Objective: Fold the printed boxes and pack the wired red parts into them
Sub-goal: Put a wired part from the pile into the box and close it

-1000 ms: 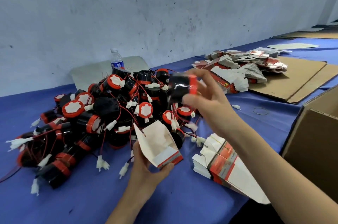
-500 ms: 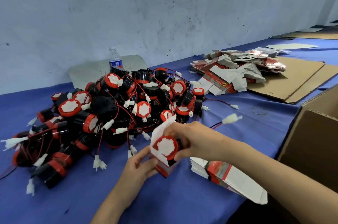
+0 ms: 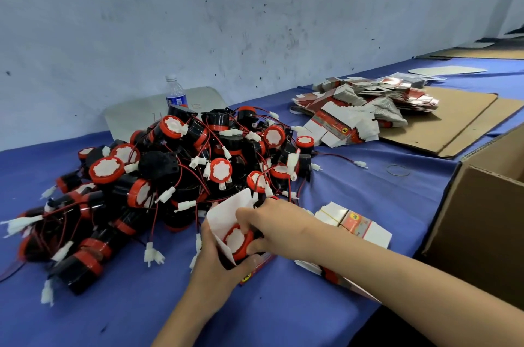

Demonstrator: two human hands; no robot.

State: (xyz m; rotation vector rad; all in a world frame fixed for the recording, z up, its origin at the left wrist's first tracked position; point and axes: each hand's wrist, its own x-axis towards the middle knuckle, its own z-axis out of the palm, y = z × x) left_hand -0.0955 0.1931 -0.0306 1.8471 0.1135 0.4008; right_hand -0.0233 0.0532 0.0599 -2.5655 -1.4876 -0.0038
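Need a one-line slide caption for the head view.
Left hand holds a printed box while the right hand pushes a red part in, beside the parts pile.

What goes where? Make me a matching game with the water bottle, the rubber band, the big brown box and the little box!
Things: 1 water bottle; 2 rubber band; 3 big brown box; 4 little box.
Places: A at the far right; B gripped by the left hand, a red part in its opening; C by the wall, behind the pile of parts; D flat on the blue cloth.
Pairs: 1-C; 2-D; 3-A; 4-B.
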